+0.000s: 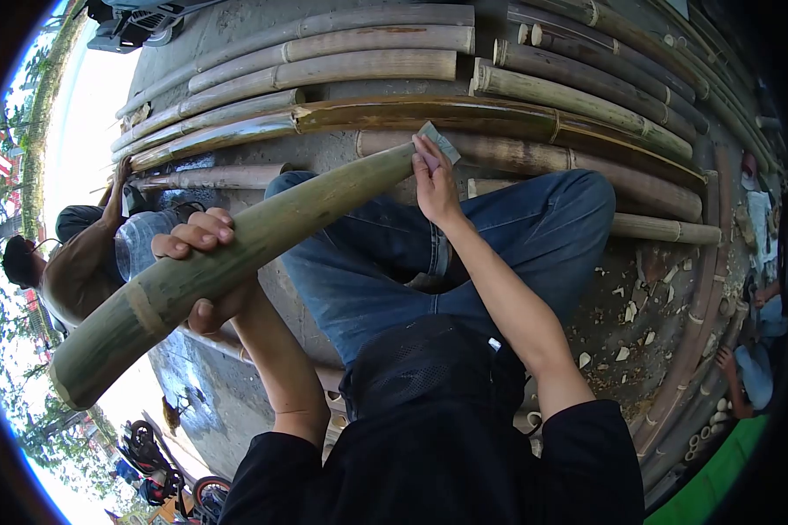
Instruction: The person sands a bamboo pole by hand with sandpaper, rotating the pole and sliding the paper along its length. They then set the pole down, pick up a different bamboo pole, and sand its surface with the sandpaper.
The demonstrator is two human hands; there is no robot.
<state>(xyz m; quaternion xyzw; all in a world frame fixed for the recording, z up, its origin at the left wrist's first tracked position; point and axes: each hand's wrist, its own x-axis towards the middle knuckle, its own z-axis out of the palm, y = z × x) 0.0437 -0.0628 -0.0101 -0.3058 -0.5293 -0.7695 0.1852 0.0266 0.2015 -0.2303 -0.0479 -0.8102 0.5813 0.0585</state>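
A thick bamboo pole runs aslant from the lower left of the frame to the upper middle, its wider, rounded-looking end nearest the camera. Its skin is mottled green and straw, smooth-looking, and a pale band circles it at a raised node near the lower end. The left hand is closed around the pole at left of centre, four fingers bent over the far side and the thumb on the near side. The right hand, at the upper middle, holds a small grey sheet against the pole's narrower end, its fingers pressed together over the sheet; the sheet is thin, with a bent corner standing out past the fingertips.

Under the pole are crossed legs in faded blue denim, below them a black mesh-textured cloth. Across the top of the frame lie long, round bamboo poles, dull grey-brown and ringed with nodes. Among them one long bamboo has a wet-looking, glossy brown surface. Pale, angular chips are scattered over the rough grey ground at right. At the left edge, another person sits bent beside the poles.
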